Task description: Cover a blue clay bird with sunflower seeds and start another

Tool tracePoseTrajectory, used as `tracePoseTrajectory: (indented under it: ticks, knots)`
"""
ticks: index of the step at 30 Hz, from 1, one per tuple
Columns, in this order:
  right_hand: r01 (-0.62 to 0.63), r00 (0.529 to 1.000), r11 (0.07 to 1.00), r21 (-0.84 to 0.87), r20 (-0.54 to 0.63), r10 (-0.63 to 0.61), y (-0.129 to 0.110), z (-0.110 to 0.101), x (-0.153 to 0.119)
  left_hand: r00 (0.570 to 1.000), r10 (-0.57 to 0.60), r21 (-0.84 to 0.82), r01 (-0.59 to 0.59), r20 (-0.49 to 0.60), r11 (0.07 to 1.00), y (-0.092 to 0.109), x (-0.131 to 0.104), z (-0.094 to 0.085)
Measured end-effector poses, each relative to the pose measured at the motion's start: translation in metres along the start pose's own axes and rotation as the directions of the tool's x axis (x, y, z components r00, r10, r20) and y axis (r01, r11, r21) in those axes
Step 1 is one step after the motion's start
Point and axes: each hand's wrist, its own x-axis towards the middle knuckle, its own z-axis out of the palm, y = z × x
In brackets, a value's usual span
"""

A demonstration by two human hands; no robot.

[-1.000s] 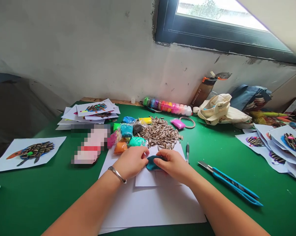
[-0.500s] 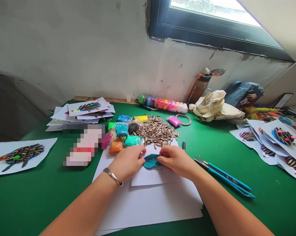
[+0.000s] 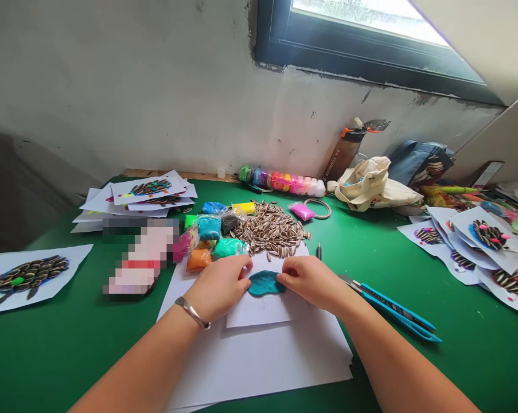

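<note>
A flat teal clay piece [image 3: 265, 284] lies on a small white sheet [image 3: 259, 317] with faint pencil lines below it. My left hand [image 3: 224, 285], with a silver bangle at the wrist, pinches the clay's left edge between thumb and fingers. On the other side, my right hand [image 3: 306, 280] has its thumb and forefinger closed on the clay's right edge. Larger white paper [image 3: 259, 367] is stacked underneath. Just beyond my hands are a heap of striped sunflower seeds [image 3: 271, 226] and several bags of coloured clay, one of them orange [image 3: 198, 260].
A blue cutter [image 3: 396, 307] and tweezers lie right of my right forearm, with a pen [image 3: 318, 251] beyond. Seed pictures are stacked at the left [image 3: 144, 195] and right [image 3: 491, 235]. At the back stand a bottle [image 3: 343, 155] and a cloth bag [image 3: 366, 183].
The teal clay has changed outline, its lower edge now wavy and more of its right end showing. My right hand has shifted slightly outward from it. The whole view has moved a little.
</note>
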Motion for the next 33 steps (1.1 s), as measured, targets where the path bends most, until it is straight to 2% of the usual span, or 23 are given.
tracePoseTrajectory:
  ticks: [2,5,11,13,16,20,22,29,33]
  knots:
    - [-0.001,0.999,0.997,-0.077,-0.042,-0.002,0.001,0.002,0.001,1.0,0.003,0.001,-0.003,0.002,1.0,0.001,0.0,0.0]
    - [0.0,0.999,0.996,-0.093,-0.041,-0.004,0.002,0.003,0.003,1.0,0.001,0.003,-0.001,0.009,1.0,0.003,0.0,-0.001]
    - [0.006,1.0,0.995,0.098,-0.011,-0.005,0.009,-0.013,-0.001,1.0,-0.003,0.009,0.003,0.021,1.0,0.002,0.0,-0.001]
    - [-0.003,1.0,0.995,0.099,-0.02,0.005,0.01,-0.017,-0.003,1.0,0.0,0.009,0.0,0.02,1.0,0.002,0.0,-0.001]
    - [-0.008,1.0,1.0,-0.023,-0.028,0.007,0.006,-0.013,-0.005,1.0,-0.002,0.009,0.002,0.022,1.0,0.002,0.001,-0.001]
    - [0.003,0.999,0.97,-0.242,-0.051,-0.016,-0.003,0.004,-0.006,0.999,-0.025,0.023,0.024,0.032,0.999,0.003,0.001,-0.001]
    - [0.025,0.998,0.96,-0.28,-0.051,-0.041,-0.005,0.008,-0.006,0.999,-0.028,0.027,0.027,0.032,0.999,0.003,0.001,-0.001]
    - [0.009,1.0,0.992,-0.13,-0.02,-0.012,-0.004,-0.005,-0.007,0.999,-0.029,0.043,0.028,0.026,0.999,0.002,0.0,-0.001]
    - [0.001,1.0,0.99,-0.139,-0.02,-0.003,-0.002,-0.008,-0.006,0.999,-0.023,0.038,0.022,0.03,0.999,0.003,0.001,-0.001]
